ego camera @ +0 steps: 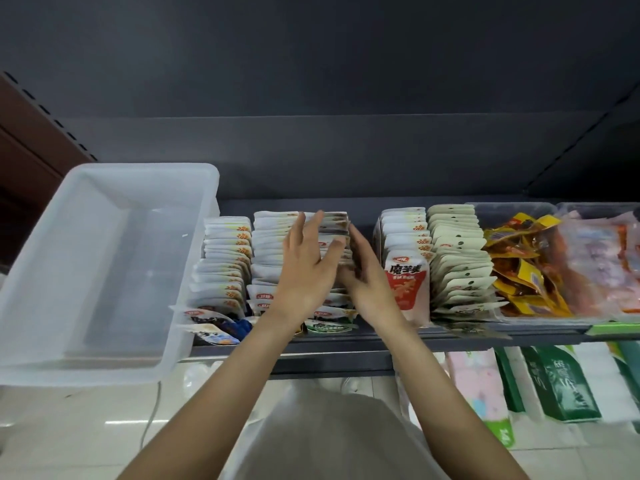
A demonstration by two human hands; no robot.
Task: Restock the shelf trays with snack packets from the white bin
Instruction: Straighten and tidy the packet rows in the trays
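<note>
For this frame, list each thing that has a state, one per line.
White bin: on the shelf's left end, no packets visible inside.
Middle packet row: packets upright, both hands on it.
Left hand: fingers straight, resting on the row's top.
Right hand: fingers straight, against the row's right side.
Clear tray: heaped with loose yellow packets.

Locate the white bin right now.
In the head view the white bin sits at the left, its right wall against the leftmost row of snack packets on the shelf, left of the left hand. No packets show inside it.
</note>
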